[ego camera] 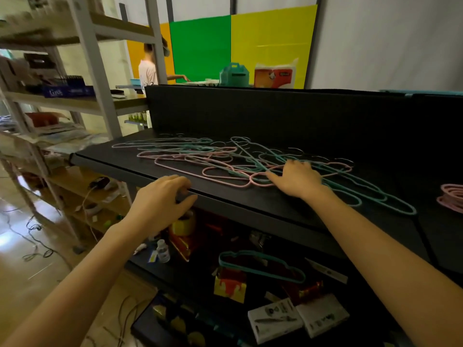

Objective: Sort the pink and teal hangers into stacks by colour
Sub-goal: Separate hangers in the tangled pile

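A black shelf (238,195) is carrying a mixed pile (225,159) of pink and teal hangers, with a pink stack (451,196) lying well apart at the right. Your right hand (298,179) is resting spread on the pile, and your left hand (160,196) is curling round the shelf's lip. The blue box (67,90) is showing writing too blurred to read.

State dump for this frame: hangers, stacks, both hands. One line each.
mixed pile, pink and teal hangers tangled, unsorted, on the top shelf
pink stack, started, off to the right, partly out of frame
teal hangers, a few together, below the top shelf, apart from the pile
left hand, fingers curled over the top shelf's front edge
right hand, fingers spread, resting on the mixed pile
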